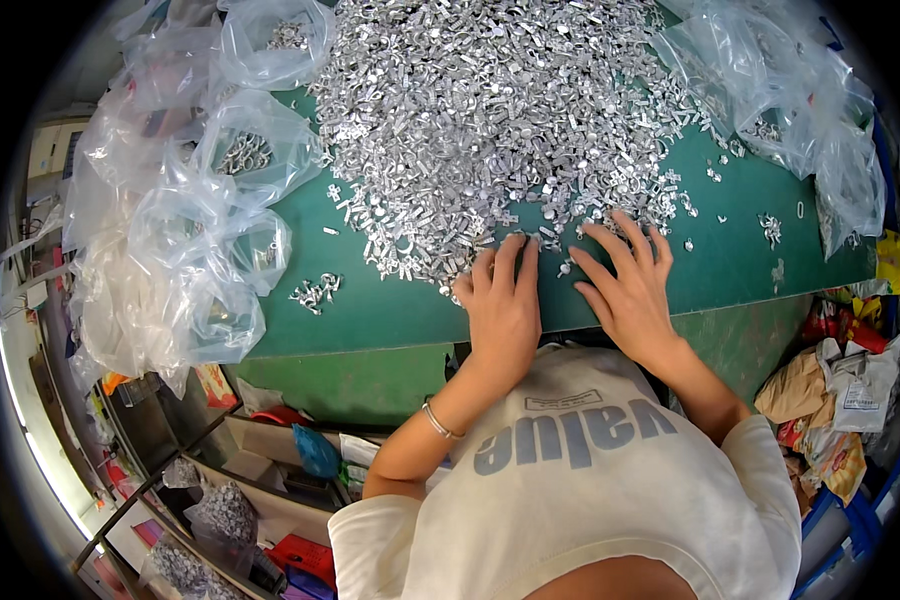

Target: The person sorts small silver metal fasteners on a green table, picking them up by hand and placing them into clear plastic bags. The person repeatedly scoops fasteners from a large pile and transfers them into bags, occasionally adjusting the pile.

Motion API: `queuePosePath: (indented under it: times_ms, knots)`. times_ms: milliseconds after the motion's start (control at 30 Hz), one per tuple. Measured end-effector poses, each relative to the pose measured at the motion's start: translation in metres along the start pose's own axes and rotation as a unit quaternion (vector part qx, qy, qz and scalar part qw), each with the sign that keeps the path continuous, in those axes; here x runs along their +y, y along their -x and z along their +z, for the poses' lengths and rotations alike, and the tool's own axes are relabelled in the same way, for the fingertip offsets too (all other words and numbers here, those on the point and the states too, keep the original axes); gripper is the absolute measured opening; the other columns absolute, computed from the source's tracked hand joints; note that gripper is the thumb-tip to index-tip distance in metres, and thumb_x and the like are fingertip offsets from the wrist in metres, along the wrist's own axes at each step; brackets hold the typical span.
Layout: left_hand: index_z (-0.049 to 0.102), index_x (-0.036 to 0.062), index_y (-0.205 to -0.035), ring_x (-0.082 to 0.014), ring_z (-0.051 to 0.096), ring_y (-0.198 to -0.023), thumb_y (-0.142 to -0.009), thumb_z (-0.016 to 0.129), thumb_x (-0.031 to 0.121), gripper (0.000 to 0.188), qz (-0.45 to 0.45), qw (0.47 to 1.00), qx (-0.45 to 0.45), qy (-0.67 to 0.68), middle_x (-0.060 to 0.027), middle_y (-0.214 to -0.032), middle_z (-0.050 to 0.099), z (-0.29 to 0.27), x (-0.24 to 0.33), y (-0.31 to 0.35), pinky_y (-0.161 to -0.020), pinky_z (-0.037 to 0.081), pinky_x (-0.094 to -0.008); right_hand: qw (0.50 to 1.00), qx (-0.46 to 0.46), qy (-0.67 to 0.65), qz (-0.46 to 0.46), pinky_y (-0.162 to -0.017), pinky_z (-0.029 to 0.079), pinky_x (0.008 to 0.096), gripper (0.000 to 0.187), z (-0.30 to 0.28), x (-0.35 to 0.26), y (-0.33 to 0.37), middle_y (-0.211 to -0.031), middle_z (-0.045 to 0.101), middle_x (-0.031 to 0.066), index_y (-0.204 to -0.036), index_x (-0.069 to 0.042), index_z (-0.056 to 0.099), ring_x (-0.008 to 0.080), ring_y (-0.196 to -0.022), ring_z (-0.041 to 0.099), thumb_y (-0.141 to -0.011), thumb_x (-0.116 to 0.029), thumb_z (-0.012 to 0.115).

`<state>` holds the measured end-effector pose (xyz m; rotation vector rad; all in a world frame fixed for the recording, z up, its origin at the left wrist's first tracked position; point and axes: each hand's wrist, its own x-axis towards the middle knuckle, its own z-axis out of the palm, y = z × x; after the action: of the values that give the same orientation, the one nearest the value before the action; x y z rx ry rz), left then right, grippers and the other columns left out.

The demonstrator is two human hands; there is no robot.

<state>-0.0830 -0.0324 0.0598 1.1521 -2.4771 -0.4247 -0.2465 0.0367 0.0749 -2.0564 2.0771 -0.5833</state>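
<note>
A broad heap of small silvery metal charms (490, 110) covers the middle and far part of the green table (395, 315). At the heap's near edge, my left hand (505, 310) rests with its fingers stretched forward, their tips touching the loose pieces. My right hand (630, 295) lies a little to the right, fingers spread and curved, with the tips at the heap's edge and a few pieces near the thumb side. Neither hand visibly grips anything, though the undersides of the fingers are hidden.
Clear plastic bags (185, 230) with some metal pieces line the left side; more bags (770, 90) stand far right. Small clusters (317, 292) lie apart from the heap. Below left is a shelf with bagged pieces (225, 515); crumpled packaging (820, 400) sits lower right.
</note>
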Motion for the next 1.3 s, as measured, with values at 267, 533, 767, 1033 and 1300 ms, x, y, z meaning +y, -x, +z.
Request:
queuePosePath:
  times_ms: [267,533,767,1033,1300]
  knots:
    - [0.060,0.0051,-0.120,-0.0280,0.047,-0.114,-0.075,0.056,-0.001,0.045,0.018,0.999,-0.036,0.010,-0.0075,-0.130,0.052,0.005,0.010,0.003,-0.091,0.031,-0.0407,0.999,-0.050,-0.005,-0.003,-0.105,0.019,0.0583,0.050,-0.002,-0.005,0.004,-0.137,0.047,0.0063,-0.125,-0.010,0.057,0.0321,-0.135,0.032,-0.078,-0.021,0.071]
    - [0.060,0.0044,-0.120,-0.0301,0.047,-0.113,-0.083,0.058,0.000,0.037,-0.001,1.000,-0.016,0.026,-0.0075,-0.130,0.052,-0.004,0.000,0.005,-0.094,0.030,-0.0428,0.996,-0.082,-0.014,-0.035,-0.107,0.018,0.0618,0.057,-0.001,-0.005,-0.001,-0.143,0.042,0.0060,-0.132,-0.007,0.051,0.0300,-0.139,0.028,-0.081,-0.028,0.068]
    - [0.059,0.0051,-0.120,-0.0294,0.048,-0.112,-0.081,0.060,0.001,0.039,0.018,0.998,-0.011,0.053,-0.0075,-0.132,0.051,-0.006,-0.008,0.009,-0.093,0.032,-0.0421,0.991,-0.112,-0.051,-0.044,-0.108,0.014,0.0645,0.064,-0.010,0.003,0.016,-0.146,0.040,0.0061,-0.134,-0.005,0.048,0.0279,-0.141,0.026,-0.079,-0.029,0.070]
    - [0.061,0.0031,-0.116,-0.0303,0.050,-0.109,-0.080,0.064,0.000,0.036,0.012,0.994,0.003,0.106,-0.0108,-0.125,0.054,-0.009,-0.002,0.007,-0.091,0.037,-0.0412,0.994,-0.106,-0.026,-0.018,-0.107,0.012,0.0662,0.066,-0.011,0.008,0.020,-0.148,0.037,0.0062,-0.135,-0.004,0.047,0.0294,-0.142,0.025,-0.078,-0.028,0.070]
    - [0.057,0.0043,-0.124,-0.0283,0.051,-0.094,-0.075,0.075,0.011,0.053,0.035,0.982,-0.071,0.169,-0.0110,-0.118,0.051,0.009,0.025,0.004,-0.081,0.041,-0.0392,0.996,-0.076,-0.010,0.044,-0.108,0.008,0.0640,0.056,-0.018,0.011,0.031,-0.148,0.037,0.0083,-0.133,-0.003,0.049,0.0316,-0.142,0.024,-0.084,-0.027,0.062]
